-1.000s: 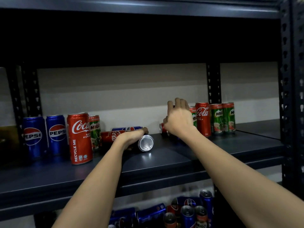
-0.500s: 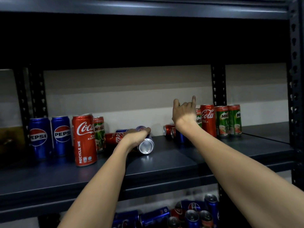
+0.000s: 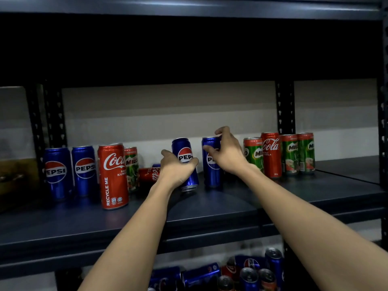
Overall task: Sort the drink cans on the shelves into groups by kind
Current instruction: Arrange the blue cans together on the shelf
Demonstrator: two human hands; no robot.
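The left hand [image 3: 175,172] curls round a blue Pepsi can [image 3: 185,162] near the middle of the dark metal shelf [image 3: 210,208]. That can stands with its long axis nearly vertical, top leaning slightly left, logo facing the camera, thumb on its left side and fingers wrapped across the front below the logo. Just to its right a second Pepsi can [image 3: 211,162] stands upright, and the right hand [image 3: 227,152] pinches it near the top, thumb at the front, fingers arched over the rim. Both forearms reach up and away from the lower edge of the view, wrists bent slightly inward toward each other.

Behind the left wrist a Coca-Cola can [image 3: 149,174] lies on its side, long axis running left to right. Further left stand a Milo can [image 3: 131,168], a tall Coca-Cola can [image 3: 113,175] nearer the front edge, and two upright Pepsi cans [image 3: 70,170]. Right of the right hand stand a Milo can [image 3: 253,153], a Coca-Cola can [image 3: 270,154] and two more Milo cans [image 3: 298,153]. On the shelf below, a jumble of cans [image 3: 231,271] lies mixed.
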